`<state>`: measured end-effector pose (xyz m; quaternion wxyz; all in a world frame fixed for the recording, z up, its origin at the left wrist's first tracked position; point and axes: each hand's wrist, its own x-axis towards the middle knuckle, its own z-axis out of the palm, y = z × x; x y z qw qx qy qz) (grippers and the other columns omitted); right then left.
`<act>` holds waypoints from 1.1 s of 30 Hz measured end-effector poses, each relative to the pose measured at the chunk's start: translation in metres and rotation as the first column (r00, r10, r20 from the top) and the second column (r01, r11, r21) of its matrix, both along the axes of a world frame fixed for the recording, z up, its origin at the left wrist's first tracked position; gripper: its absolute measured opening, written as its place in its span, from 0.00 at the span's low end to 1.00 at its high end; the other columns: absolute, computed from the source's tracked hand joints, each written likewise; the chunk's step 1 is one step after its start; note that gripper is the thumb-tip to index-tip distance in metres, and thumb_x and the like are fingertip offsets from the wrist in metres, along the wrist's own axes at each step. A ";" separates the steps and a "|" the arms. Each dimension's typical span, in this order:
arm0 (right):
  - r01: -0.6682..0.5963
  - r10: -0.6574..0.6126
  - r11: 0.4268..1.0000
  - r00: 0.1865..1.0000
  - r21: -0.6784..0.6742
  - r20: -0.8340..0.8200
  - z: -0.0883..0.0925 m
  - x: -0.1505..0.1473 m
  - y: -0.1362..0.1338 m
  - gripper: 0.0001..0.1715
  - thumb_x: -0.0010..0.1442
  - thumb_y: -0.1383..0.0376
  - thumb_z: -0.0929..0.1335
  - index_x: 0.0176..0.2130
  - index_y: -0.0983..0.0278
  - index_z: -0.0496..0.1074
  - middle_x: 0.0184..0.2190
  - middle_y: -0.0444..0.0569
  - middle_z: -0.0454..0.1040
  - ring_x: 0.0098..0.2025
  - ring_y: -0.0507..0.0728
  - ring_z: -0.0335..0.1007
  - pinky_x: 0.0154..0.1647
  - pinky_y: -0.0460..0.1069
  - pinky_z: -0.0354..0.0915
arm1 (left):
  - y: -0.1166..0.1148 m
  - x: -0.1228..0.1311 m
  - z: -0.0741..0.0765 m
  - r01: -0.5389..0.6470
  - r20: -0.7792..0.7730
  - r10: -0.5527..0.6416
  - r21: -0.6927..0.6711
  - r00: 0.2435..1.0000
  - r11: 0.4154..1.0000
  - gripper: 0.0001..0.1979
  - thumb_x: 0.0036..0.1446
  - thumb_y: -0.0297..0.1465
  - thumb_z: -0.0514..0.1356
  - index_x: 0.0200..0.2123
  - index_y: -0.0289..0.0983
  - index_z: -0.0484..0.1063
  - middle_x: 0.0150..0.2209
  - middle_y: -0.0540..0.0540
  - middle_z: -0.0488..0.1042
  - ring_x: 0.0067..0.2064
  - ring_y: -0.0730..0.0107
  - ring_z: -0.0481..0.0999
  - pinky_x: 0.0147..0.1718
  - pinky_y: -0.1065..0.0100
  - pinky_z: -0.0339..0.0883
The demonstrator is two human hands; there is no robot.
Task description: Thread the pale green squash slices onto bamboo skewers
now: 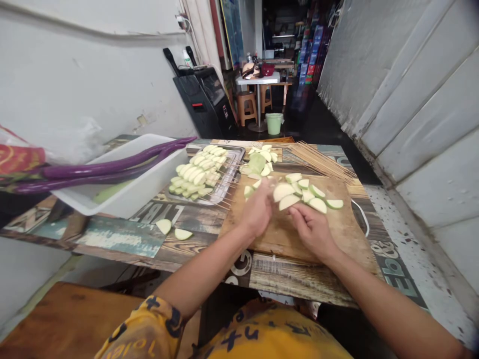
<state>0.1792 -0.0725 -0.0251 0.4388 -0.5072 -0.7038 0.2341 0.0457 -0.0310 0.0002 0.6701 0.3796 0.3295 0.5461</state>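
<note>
My left hand (259, 207) is over the left part of a wooden cutting board (269, 244), fingers curled; what they pinch is blurred and I cannot make it out. My right hand (312, 232) is closed beside it, thumb and fingers at the lower edge of a pale half-round vegetable slice (289, 202) with green skin. Another pale slice (283, 191) is just above, between the hands. Several more green-edged slices (317, 205) lie on the board past my right fingers. Behind my left hand is a heap of cut pieces (258, 162).
A metal tray (232, 172) holds rows of skewered slices (198, 167). Loose bamboo skewers (324, 162) lie at the back right. Long purple eggplants (112, 167) rest across a white bin (108, 204) at left. Two slices (183, 234) lie near the table's front edge.
</note>
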 end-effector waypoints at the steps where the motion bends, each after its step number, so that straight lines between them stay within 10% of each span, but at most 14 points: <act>1: 0.051 -0.051 0.999 0.998 -0.007 -0.030 0.001 0.003 0.001 0.14 0.60 0.61 0.60 0.32 0.64 0.70 0.20 0.43 0.65 0.24 0.51 0.61 0.26 0.45 0.58 | 0.002 -0.005 0.001 -0.072 -0.114 0.082 0.086 0.990 0.994 0.20 0.55 0.43 0.50 0.44 0.37 0.67 0.40 0.42 0.73 0.41 0.65 0.71 0.42 0.64 0.63; 3: 0.143 -0.147 0.989 0.982 -0.035 -0.115 0.004 0.008 0.002 0.14 0.59 0.59 0.60 0.33 0.64 0.70 0.17 0.41 0.60 0.20 0.50 0.56 0.22 0.45 0.56 | 0.005 -0.014 0.000 -0.123 -0.450 0.259 0.309 0.855 0.943 0.19 0.53 0.41 0.54 0.45 0.38 0.67 0.44 0.42 0.71 0.46 0.63 0.68 0.47 0.63 0.58; 5: 0.183 -0.198 0.979 0.958 -0.087 -0.209 0.005 0.012 0.004 0.14 0.59 0.57 0.60 0.33 0.63 0.69 0.16 0.40 0.58 0.17 0.49 0.52 0.19 0.45 0.53 | 0.005 -0.019 -0.004 0.000 -0.749 0.363 0.436 0.554 0.900 0.19 0.49 0.39 0.59 0.44 0.38 0.68 0.46 0.41 0.68 0.50 0.57 0.63 0.50 0.59 0.52; 9: 0.162 -0.205 0.973 0.935 -0.166 -0.290 0.004 0.014 0.004 0.15 0.58 0.56 0.60 0.33 0.63 0.68 0.15 0.39 0.57 0.16 0.49 0.50 0.16 0.45 0.50 | 0.001 -0.020 -0.012 0.242 -0.921 0.387 0.384 0.038 0.891 0.20 0.48 0.42 0.58 0.42 0.38 0.68 0.48 0.38 0.64 0.52 0.50 0.57 0.49 0.53 0.48; 16: 0.137 -0.171 0.979 0.955 -0.150 -0.242 0.003 0.011 0.002 0.14 0.59 0.58 0.60 0.32 0.64 0.68 0.16 0.39 0.56 0.17 0.48 0.51 0.18 0.44 0.51 | 0.004 -0.023 -0.017 0.236 -0.884 0.448 0.411 -0.133 0.880 0.18 0.54 0.41 0.51 0.39 0.35 0.70 0.41 0.36 0.67 0.48 0.50 0.60 0.46 0.54 0.51; 20: 0.160 -0.177 0.981 0.969 -0.107 -0.172 0.003 0.011 0.002 0.14 0.59 0.59 0.60 0.32 0.64 0.69 0.16 0.40 0.58 0.19 0.49 0.53 0.19 0.44 0.53 | 0.006 -0.026 -0.021 0.241 -0.896 0.444 0.434 0.014 0.868 0.14 0.53 0.39 0.55 0.35 0.35 0.72 0.38 0.37 0.70 0.47 0.51 0.62 0.47 0.54 0.52; 24: 0.132 -0.137 0.990 0.985 -0.059 -0.103 0.002 0.011 0.001 0.15 0.59 0.60 0.60 0.34 0.65 0.71 0.17 0.42 0.63 0.21 0.50 0.58 0.22 0.45 0.56 | 0.012 -0.026 -0.020 -0.001 -0.773 0.374 0.435 0.512 0.901 0.13 0.48 0.34 0.60 0.38 0.38 0.72 0.36 0.44 0.72 0.40 0.62 0.68 0.43 0.62 0.58; 27: 0.026 -0.026 1.000 0.999 -0.014 -0.027 0.001 0.008 -0.003 0.13 0.59 0.61 0.60 0.33 0.64 0.71 0.22 0.44 0.70 0.26 0.52 0.65 0.28 0.45 0.60 | 0.020 -0.027 -0.015 -0.179 -0.419 0.248 0.196 0.873 0.964 0.15 0.43 0.32 0.64 0.38 0.36 0.72 0.27 0.49 0.71 0.28 0.74 0.67 0.31 0.72 0.61; 33: -0.096 0.095 0.995 0.994 0.015 0.052 -0.001 0.002 -0.010 0.12 0.60 0.64 0.60 0.32 0.64 0.70 0.25 0.45 0.72 0.27 0.52 0.67 0.29 0.45 0.61 | 0.031 -0.042 0.001 -0.022 0.174 0.054 -0.180 0.983 0.984 0.07 0.47 0.23 0.61 0.33 0.31 0.69 0.25 0.50 0.69 0.24 0.83 0.67 0.22 0.80 0.60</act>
